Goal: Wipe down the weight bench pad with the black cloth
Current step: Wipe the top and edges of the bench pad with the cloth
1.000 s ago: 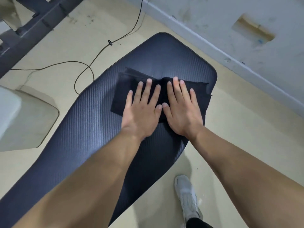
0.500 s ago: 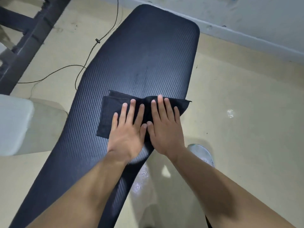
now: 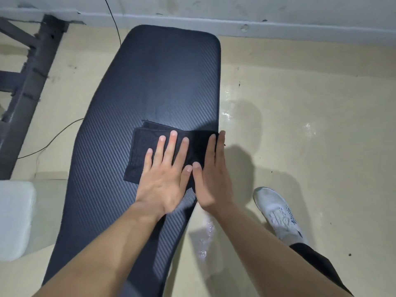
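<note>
Where pad (image 3: 154, 82) ends, cloth (image 3: 141, 155) under fingers (image 3: 169, 146).

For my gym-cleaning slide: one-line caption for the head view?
Left hand and right hand press the black cloth flat on the weight bench pad.

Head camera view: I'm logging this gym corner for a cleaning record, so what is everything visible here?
bench pad: one, dark ribbed, centre, running toward the wall
black cloth: one, folded, on the pad's right half
metal frame: one, dark, far left
cable: one, black, on the floor left of the pad
white object: one, left edge, identity unclear
shoe: one, white, floor at right
left hand: flat on the cloth
right hand: on the cloth at the pad's right edge
</note>
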A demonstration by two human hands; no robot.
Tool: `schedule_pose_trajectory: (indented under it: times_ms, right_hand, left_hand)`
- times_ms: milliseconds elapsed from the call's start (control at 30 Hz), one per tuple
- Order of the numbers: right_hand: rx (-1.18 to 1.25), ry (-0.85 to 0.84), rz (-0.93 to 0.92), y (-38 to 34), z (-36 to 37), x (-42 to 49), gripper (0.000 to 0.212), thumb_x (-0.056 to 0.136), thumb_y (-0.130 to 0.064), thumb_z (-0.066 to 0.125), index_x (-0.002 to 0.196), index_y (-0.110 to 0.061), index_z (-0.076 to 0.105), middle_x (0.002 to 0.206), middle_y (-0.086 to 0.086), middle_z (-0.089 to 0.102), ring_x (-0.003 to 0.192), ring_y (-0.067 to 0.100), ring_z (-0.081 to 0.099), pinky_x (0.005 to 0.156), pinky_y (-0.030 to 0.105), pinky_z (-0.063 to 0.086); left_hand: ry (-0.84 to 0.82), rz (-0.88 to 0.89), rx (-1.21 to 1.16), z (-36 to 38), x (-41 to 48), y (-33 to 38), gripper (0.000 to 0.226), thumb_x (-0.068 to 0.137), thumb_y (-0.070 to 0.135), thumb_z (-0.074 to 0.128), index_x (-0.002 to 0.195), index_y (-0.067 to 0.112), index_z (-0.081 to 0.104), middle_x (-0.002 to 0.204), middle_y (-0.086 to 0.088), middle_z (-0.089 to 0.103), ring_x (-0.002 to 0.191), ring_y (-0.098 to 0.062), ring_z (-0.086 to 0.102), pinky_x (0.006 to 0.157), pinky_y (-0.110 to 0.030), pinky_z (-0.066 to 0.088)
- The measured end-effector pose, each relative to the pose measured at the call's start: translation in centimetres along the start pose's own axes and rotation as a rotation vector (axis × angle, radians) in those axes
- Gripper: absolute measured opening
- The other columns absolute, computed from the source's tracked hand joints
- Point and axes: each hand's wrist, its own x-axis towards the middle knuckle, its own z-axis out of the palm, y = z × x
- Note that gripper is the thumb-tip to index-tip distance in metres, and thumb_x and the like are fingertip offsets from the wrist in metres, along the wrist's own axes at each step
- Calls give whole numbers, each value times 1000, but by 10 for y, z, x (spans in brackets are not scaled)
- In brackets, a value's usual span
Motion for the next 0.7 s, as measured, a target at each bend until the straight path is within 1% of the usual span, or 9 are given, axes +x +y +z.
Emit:
schedule_pose_trajectory:
  times_ms: [33,67,167,233,333,467,567,633,700]
  right_hand:
    - [44,2,40,-3,-7,14,73,103,-34,33,157,-23,-15,161,-13,-30,153,14,8,114,43,36]
    - [96,-6,74,-5,-15,29,73,104,-33,34,156,-25,-16,163,-15,-26,152,12,13,112,41,38]
    - [247,-56,111,-7,-35,75,72,105,-31,34,157,-24,-16,167,-11,-12,151,8,11,117,31,25]
    - [320,-86,153,-8,-47,113,71,106,-30,34,157,-24,-15,167,-11,-6,150,9,17,110,23,21]
    - [410,-85,202,-15,-63,171,70,106,-30,34,158,-22,-12,168,-7,1,147,15,26,104,22,21]
    - [423,-93,214,-20,-78,235,69,107,-31,33,158,-17,-11,168,-1,2,149,18,23,103,21,19]
    - [407,-107,217,-23,-89,280,68,107,-30,32,158,-13,-9,168,2,1,151,15,16,103,15,14]
    - [389,-120,198,-25,-95,306,66,107,-31,32,159,-10,-3,167,6,12,150,17,21,110,18,17]
    - [361,-147,180,-27,-99,326,63,103,-37,30,157,-10,14,159,11,34,142,23,38,113,32,30]
  left_hand:
    - [9,-8,-10,-6,15,3,58,102,45,5,152,32,-23,159,5,-35,148,-20,-29,123,-46,-7]
    - [14,-10,-16,-12,33,6,58,102,45,5,152,32,-22,159,5,-34,148,-19,-29,123,-46,-8]
    - [14,4,0,-27,82,10,58,101,45,4,152,34,-22,159,7,-33,149,-18,-27,123,-45,-8]
    - [18,6,6,-38,119,11,57,101,45,3,151,36,-21,160,8,-31,149,-17,-25,123,-45,-7]
    - [30,-12,-4,-56,172,12,56,101,44,3,152,38,-20,161,9,-29,150,-16,-24,123,-44,-7]
    - [40,-26,-9,-78,231,10,55,102,44,4,153,37,-17,162,9,-27,150,-16,-22,123,-44,-7]
    - [50,-38,-10,-91,272,7,56,102,44,5,154,37,-14,163,7,-23,151,-17,-20,123,-45,-7]
    - [59,-63,-18,-100,293,6,56,102,44,5,154,37,-10,165,6,-18,152,-17,-17,123,-45,-6]
    - [57,-108,-32,-107,309,7,55,102,44,6,155,37,-6,166,6,-13,152,-18,-15,123,-46,-5]
